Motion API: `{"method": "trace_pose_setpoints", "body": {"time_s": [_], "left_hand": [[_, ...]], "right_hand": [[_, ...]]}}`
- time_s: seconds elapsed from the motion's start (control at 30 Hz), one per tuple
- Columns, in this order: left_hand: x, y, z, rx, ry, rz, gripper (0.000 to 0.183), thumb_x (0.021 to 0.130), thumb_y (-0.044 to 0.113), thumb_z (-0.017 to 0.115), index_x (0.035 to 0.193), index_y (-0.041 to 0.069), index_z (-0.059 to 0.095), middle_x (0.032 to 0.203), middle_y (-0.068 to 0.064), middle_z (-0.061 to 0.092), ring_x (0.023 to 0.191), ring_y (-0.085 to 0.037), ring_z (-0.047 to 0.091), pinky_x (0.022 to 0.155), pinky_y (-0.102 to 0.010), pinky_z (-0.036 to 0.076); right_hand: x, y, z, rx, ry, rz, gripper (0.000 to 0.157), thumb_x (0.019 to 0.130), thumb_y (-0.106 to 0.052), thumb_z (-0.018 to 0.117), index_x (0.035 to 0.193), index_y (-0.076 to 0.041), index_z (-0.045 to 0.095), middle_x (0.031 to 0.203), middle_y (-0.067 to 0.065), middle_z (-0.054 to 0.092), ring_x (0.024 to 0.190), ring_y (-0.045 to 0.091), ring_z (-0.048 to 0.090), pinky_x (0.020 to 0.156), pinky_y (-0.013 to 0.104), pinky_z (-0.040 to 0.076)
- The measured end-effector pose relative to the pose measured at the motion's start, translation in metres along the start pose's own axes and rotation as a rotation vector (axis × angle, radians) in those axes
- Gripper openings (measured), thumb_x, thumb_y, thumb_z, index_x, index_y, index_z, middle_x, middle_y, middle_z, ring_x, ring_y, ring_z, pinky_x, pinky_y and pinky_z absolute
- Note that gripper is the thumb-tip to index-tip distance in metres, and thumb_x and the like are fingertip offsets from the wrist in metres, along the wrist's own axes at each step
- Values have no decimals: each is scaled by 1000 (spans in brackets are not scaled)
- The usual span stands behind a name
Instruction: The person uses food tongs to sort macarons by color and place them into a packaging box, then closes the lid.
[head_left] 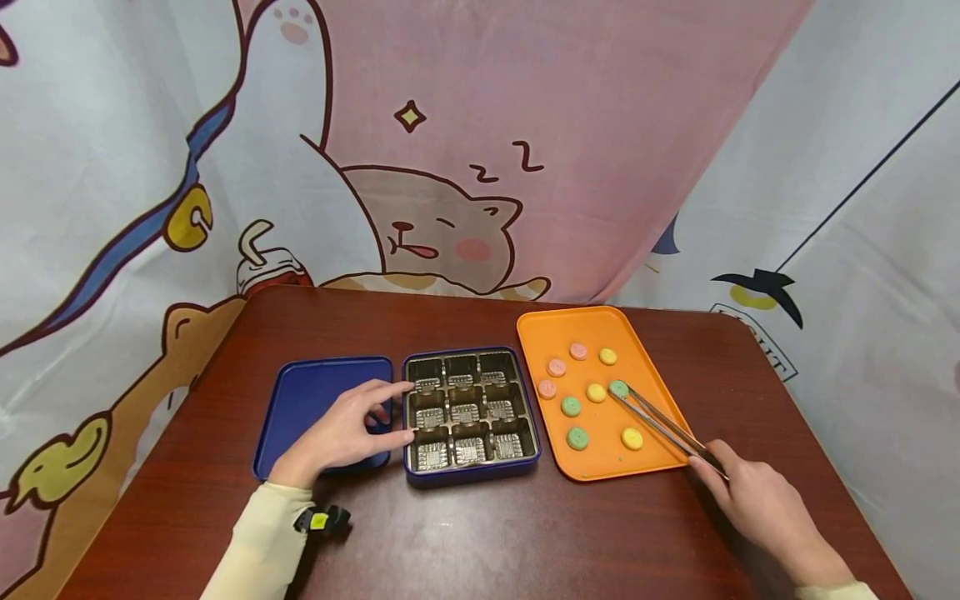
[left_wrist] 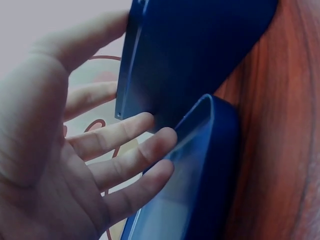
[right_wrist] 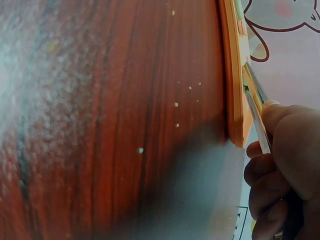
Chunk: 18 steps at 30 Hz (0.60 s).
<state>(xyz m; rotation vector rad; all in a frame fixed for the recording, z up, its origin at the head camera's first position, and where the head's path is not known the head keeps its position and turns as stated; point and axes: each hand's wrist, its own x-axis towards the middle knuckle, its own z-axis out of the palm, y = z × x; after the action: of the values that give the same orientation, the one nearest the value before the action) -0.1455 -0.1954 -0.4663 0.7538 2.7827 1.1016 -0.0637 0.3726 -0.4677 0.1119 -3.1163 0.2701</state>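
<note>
My right hand [head_left: 765, 504] grips metal tongs [head_left: 667, 427], whose tips are at a green round candy [head_left: 618, 388] on the orange tray [head_left: 660, 454]. In the right wrist view the curled fingers hold the tongs [right_wrist: 257, 117] beside the tray's edge. My left hand [head_left: 348, 429] touches the left side of a blue box [head_left: 472, 477] with thumb and forefinger, the other fingers relaxed. Inside the box sits a nine-compartment insert [head_left: 452, 414] with bare compartments. In the left wrist view the hand [left_wrist: 110, 165] is spread beside the box wall [left_wrist: 185, 60].
A blue lid [head_left: 311, 400] lies left of the box, partly under my left hand. Several pink candies [head_left: 557, 367], yellow candies [head_left: 632, 438] and green candies [head_left: 577, 438] are spread over the tray. Small crumbs [right_wrist: 176, 104] dot the dark wooden table [head_left: 450, 550]. A printed cloth [head_left: 585, 150] hangs behind.
</note>
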Motion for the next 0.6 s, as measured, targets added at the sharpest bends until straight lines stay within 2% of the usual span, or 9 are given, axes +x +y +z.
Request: {"method": "trace_pose_setpoints", "body": {"time_s": [0.6], "left_hand": [[-1, -5, 3, -25, 18, 6, 73, 89, 50, 83, 151, 22, 58, 129, 0, 63, 91, -14, 69, 84, -39, 58]], "right_hand": [[-3, 1, 0, 18, -9, 19, 35, 110, -39, 57, 116, -5, 58, 56, -1, 44, 51, 18, 43, 47, 38, 35]]}}
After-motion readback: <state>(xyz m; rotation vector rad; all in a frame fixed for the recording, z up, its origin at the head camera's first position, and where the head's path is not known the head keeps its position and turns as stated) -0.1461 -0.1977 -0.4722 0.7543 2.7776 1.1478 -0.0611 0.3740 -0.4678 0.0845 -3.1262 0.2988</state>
